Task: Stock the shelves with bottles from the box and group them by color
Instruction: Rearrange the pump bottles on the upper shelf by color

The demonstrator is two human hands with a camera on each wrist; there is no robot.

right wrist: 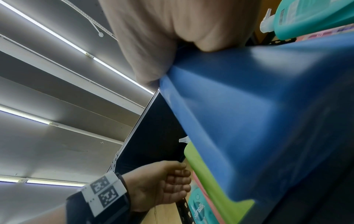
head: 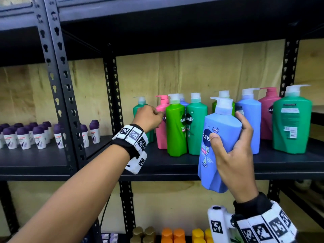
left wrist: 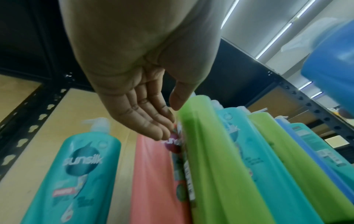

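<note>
My right hand (head: 233,146) grips a light blue pump bottle (head: 219,146) round its body and holds it upright in front of the shelf edge; in the right wrist view the blue bottle (right wrist: 249,113) fills the frame under my palm. My left hand (head: 150,116) reaches into the shelf, and its straight fingers (left wrist: 153,127) touch the label of a pink bottle (left wrist: 153,174), with the thumb beside a lime green bottle (left wrist: 206,151). On the shelf board (head: 175,165) stand mixed bottles: teal (head: 140,109), pink (head: 162,132), lime (head: 175,134), teal (head: 196,134), blue (head: 249,120), magenta (head: 268,118), green (head: 292,123).
Small roll-on bottles with purple caps (head: 26,135) fill the shelf bay to the left, beyond a black perforated upright (head: 70,102). The shelf below holds brown, orange and yellow capped bottles (head: 173,234). A dark shelf runs overhead.
</note>
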